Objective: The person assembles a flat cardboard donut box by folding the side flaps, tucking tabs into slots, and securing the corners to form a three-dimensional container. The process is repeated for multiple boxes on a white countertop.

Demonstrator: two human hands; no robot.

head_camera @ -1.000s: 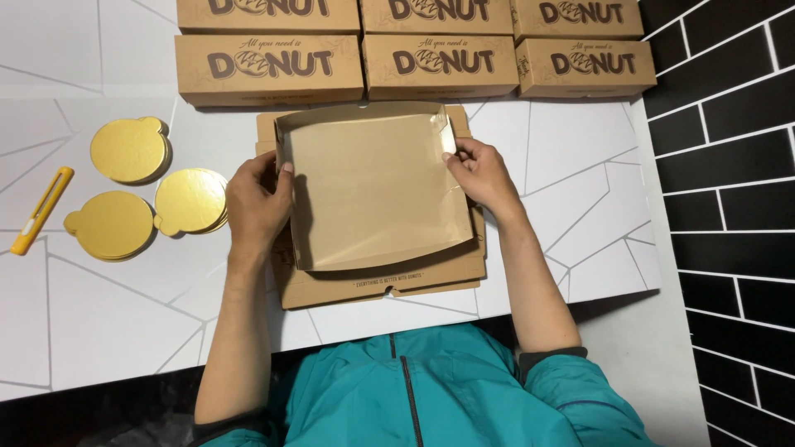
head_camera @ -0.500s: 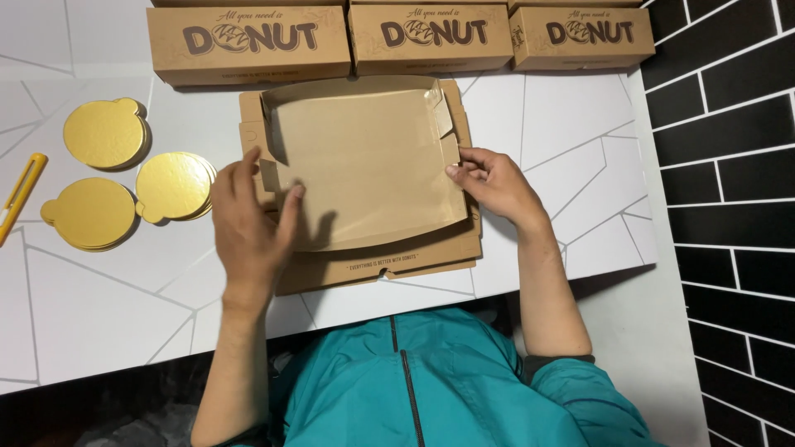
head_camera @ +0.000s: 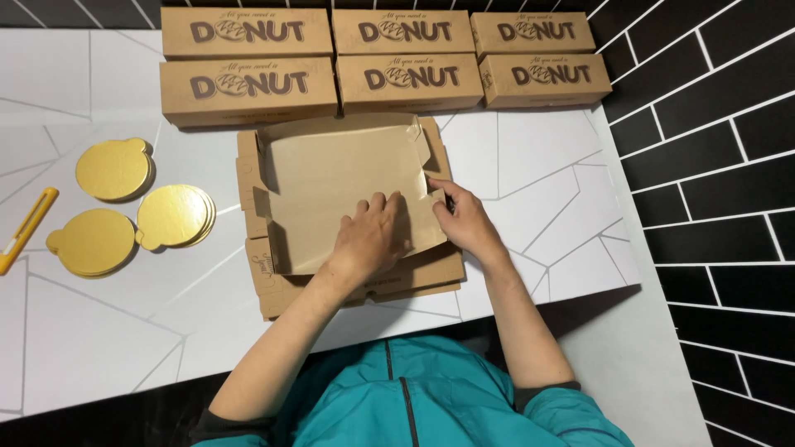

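We count six closed brown boxes (head_camera: 389, 58) at the back of the white desk (head_camera: 91, 331), three piles of gold round boards (head_camera: 132, 207) and one yellow cutter (head_camera: 25, 230) on the left. One half-folded box (head_camera: 331, 174) lies in the middle on flat cardboard. Our left hand (head_camera: 373, 236) lies flat and open, pressing inside it. Our right hand (head_camera: 464, 222) pinches its right side flap.

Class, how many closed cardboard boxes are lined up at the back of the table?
6, in two rows of three: back row; front row. More may lie beyond the frame.
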